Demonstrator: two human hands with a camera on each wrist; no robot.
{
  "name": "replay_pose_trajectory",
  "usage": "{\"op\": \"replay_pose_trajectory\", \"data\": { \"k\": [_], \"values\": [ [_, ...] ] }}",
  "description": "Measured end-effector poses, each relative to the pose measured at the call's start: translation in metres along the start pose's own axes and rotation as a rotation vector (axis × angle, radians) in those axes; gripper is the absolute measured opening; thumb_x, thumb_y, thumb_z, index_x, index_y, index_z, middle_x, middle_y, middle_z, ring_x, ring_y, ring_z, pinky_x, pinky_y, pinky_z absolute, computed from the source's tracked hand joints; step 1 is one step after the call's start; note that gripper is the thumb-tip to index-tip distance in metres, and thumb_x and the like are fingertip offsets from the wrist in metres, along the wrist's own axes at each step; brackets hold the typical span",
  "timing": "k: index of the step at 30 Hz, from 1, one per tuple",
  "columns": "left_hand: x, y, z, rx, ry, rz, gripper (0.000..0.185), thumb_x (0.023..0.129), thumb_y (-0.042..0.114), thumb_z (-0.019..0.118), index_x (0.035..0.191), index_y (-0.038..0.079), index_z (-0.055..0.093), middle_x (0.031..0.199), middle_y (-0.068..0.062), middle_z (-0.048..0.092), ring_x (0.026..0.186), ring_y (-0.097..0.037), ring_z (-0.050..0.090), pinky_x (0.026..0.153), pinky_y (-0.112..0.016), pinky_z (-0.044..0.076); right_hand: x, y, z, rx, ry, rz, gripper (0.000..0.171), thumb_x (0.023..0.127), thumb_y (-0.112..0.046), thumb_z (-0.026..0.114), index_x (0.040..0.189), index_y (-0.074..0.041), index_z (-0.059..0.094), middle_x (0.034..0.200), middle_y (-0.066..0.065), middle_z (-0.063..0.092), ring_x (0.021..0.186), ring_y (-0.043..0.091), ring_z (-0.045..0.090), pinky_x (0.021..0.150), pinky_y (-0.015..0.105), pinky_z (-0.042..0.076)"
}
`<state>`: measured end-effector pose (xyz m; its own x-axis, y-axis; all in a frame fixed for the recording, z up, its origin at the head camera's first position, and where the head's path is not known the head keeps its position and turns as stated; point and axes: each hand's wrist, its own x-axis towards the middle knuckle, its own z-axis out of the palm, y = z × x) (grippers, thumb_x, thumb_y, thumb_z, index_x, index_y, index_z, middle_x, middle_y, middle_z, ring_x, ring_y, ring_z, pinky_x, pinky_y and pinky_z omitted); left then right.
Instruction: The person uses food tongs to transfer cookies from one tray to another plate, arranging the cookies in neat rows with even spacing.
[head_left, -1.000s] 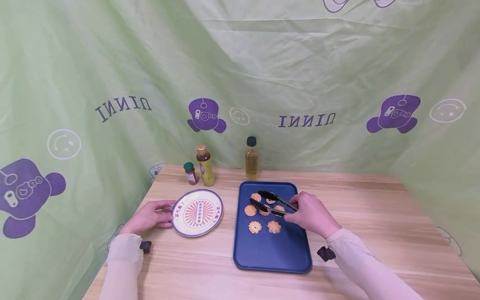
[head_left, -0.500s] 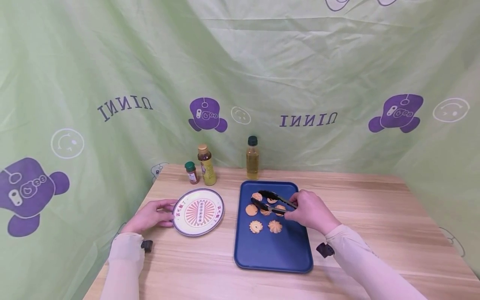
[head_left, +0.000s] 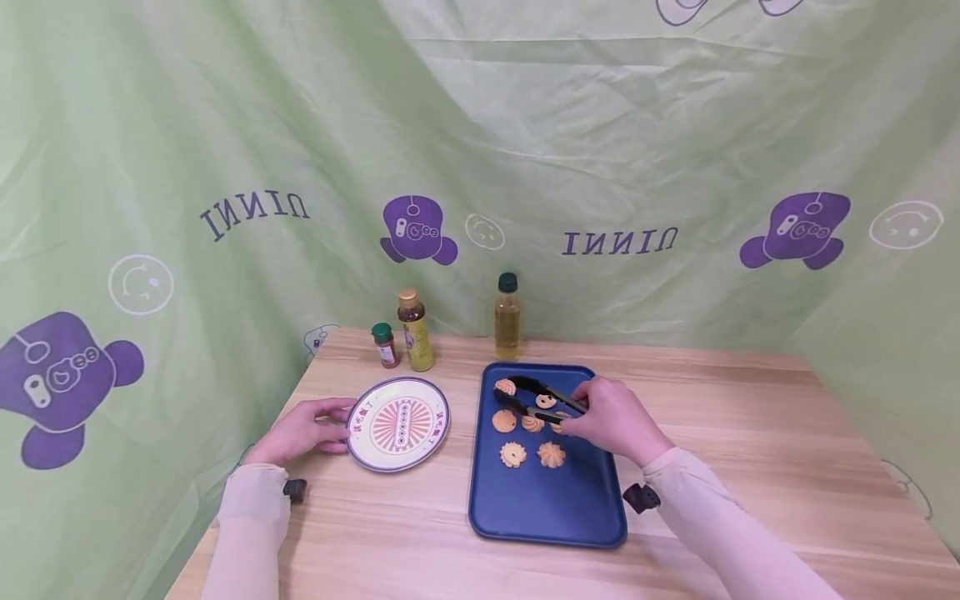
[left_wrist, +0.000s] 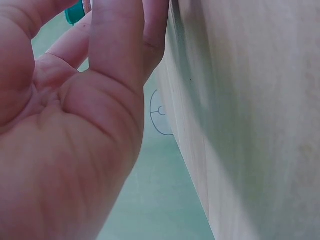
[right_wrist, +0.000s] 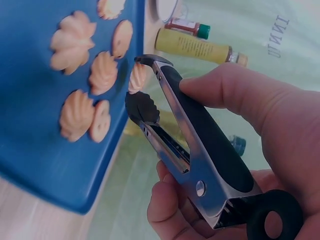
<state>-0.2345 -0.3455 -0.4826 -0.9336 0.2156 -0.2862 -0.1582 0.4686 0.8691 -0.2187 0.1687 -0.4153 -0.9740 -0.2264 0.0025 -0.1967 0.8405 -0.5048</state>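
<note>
My right hand (head_left: 617, 419) grips a pair of black and metal tongs (right_wrist: 202, 132) above the blue tray (head_left: 543, 508). The tongs' tips are spread to either side of a swirled cookie (right_wrist: 137, 79) at the tray's back left; whether they touch it cannot be told. Several other cookies lie on the tray, among them a plain round cookie (head_left: 504, 421) and a flower-shaped cookie (head_left: 551, 454). At the left, the fingers of my left hand (head_left: 300, 431) rest loosely against the rim of a white patterned plate (head_left: 423, 437). The left wrist view shows the palm but hides the plate.
Behind the plate stand a small green-capped jar (head_left: 386, 345) and a yellow-labelled bottle (head_left: 417, 332). A bottle of pale yellow liquid (head_left: 507, 321) stands just behind the tray. A green printed cloth (head_left: 480, 150) hangs around the back of the wooden table (head_left: 720, 417).
My right hand and the tongs have shifted slightly left, bringing the tips around the back-left cookie, which sits a little further left. The left hand stays at the plate.
</note>
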Motion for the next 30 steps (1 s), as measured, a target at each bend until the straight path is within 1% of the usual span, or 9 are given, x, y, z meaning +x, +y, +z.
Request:
{"op": "replay_pose_trajectory", "data": {
  "k": [6, 9, 12, 16, 19, 21, 25, 26, 30],
  "values": [
    [-0.004, -0.003, -0.002, 0.002, 0.009, -0.001, 0.069, 0.103, 0.000, 0.075, 0.165, -0.009, 0.045, 0.146, -0.034, 0.058, 0.100, -0.020, 0.079, 0.089, -0.034, 0.074, 0.011, -0.020, 0.009, 0.048, -0.019, -0.019, 0.041, 0.084, -0.026, 0.090, 0.114, 0.000, 0.082, 0.096, 0.009, 0.078, 0.073, 0.017, 0.063, 0.070, 0.031, 0.056],
    [-0.004, -0.004, -0.003, -0.008, 0.010, 0.000, 0.069, 0.103, 0.000, 0.075, 0.165, -0.009, 0.046, 0.145, -0.034, 0.059, 0.100, -0.020, 0.079, 0.089, -0.034, 0.074, 0.014, -0.031, 0.016, 0.086, -0.029, -0.031, 0.040, 0.085, -0.026, 0.092, 0.115, -0.001, 0.083, 0.095, 0.007, 0.079, 0.070, 0.015, 0.063, 0.067, 0.028, 0.056],
    [-0.005, -0.003, -0.003, -0.012, 0.008, 0.011, 0.068, 0.103, -0.001, 0.074, 0.164, -0.009, 0.046, 0.144, -0.035, 0.059, 0.099, -0.020, 0.080, 0.089, -0.035, 0.074, 0.017, -0.041, 0.024, 0.137, -0.041, -0.028, 0.039, 0.086, -0.025, 0.093, 0.116, -0.001, 0.083, 0.096, 0.007, 0.079, 0.068, 0.015, 0.065, 0.063, 0.028, 0.056],
    [-0.002, -0.001, -0.001, -0.001, 0.010, 0.021, 0.066, 0.103, -0.002, 0.074, 0.164, -0.009, 0.048, 0.142, -0.033, 0.060, 0.098, -0.021, 0.080, 0.088, -0.035, 0.074, 0.023, -0.056, 0.038, 0.164, -0.046, -0.032, 0.040, 0.085, -0.026, 0.092, 0.116, -0.003, 0.082, 0.102, 0.008, 0.078, 0.071, 0.016, 0.065, 0.065, 0.030, 0.057],
    [0.000, -0.001, 0.001, -0.007, 0.011, 0.024, 0.065, 0.103, -0.003, 0.073, 0.163, -0.008, 0.049, 0.139, -0.031, 0.061, 0.097, -0.021, 0.080, 0.088, -0.035, 0.074, 0.029, -0.072, 0.049, 0.137, -0.037, -0.065, 0.039, 0.084, -0.027, 0.092, 0.114, -0.004, 0.083, 0.103, 0.007, 0.076, 0.078, 0.017, 0.064, 0.071, 0.032, 0.057],
    [0.001, -0.003, 0.001, -0.014, 0.006, 0.031, 0.064, 0.103, -0.004, 0.072, 0.163, -0.009, 0.049, 0.137, -0.031, 0.060, 0.097, -0.021, 0.079, 0.088, -0.035, 0.074, 0.033, -0.082, 0.056, 0.128, -0.038, -0.092, 0.037, 0.084, -0.026, 0.092, 0.111, -0.004, 0.083, 0.100, 0.006, 0.074, 0.081, 0.018, 0.063, 0.071, 0.032, 0.057],
    [0.003, -0.005, -0.001, -0.024, 0.007, 0.031, 0.065, 0.103, -0.004, 0.072, 0.163, -0.009, 0.048, 0.137, -0.031, 0.059, 0.096, -0.020, 0.079, 0.088, -0.035, 0.074, 0.042, -0.103, 0.069, 0.115, -0.043, -0.138, 0.041, 0.084, -0.029, 0.094, 0.113, -0.002, 0.083, 0.104, 0.008, 0.075, 0.087, 0.021, 0.064, 0.074, 0.034, 0.059],
    [0.003, -0.005, -0.001, -0.025, 0.009, 0.026, 0.065, 0.103, -0.004, 0.072, 0.163, -0.009, 0.048, 0.138, -0.031, 0.059, 0.096, -0.020, 0.079, 0.088, -0.035, 0.074, 0.044, -0.107, 0.073, 0.109, -0.043, -0.147, 0.041, 0.084, -0.029, 0.094, 0.113, -0.002, 0.083, 0.104, 0.009, 0.075, 0.087, 0.022, 0.064, 0.074, 0.034, 0.059],
    [0.003, -0.003, -0.001, -0.013, 0.011, 0.018, 0.066, 0.103, -0.003, 0.073, 0.164, -0.008, 0.048, 0.139, -0.031, 0.059, 0.095, -0.020, 0.080, 0.088, -0.034, 0.074, 0.051, -0.117, 0.085, 0.065, -0.030, -0.170, 0.044, 0.083, -0.030, 0.093, 0.115, -0.002, 0.083, 0.107, 0.011, 0.077, 0.091, 0.024, 0.065, 0.080, 0.037, 0.061]
  ]
}}
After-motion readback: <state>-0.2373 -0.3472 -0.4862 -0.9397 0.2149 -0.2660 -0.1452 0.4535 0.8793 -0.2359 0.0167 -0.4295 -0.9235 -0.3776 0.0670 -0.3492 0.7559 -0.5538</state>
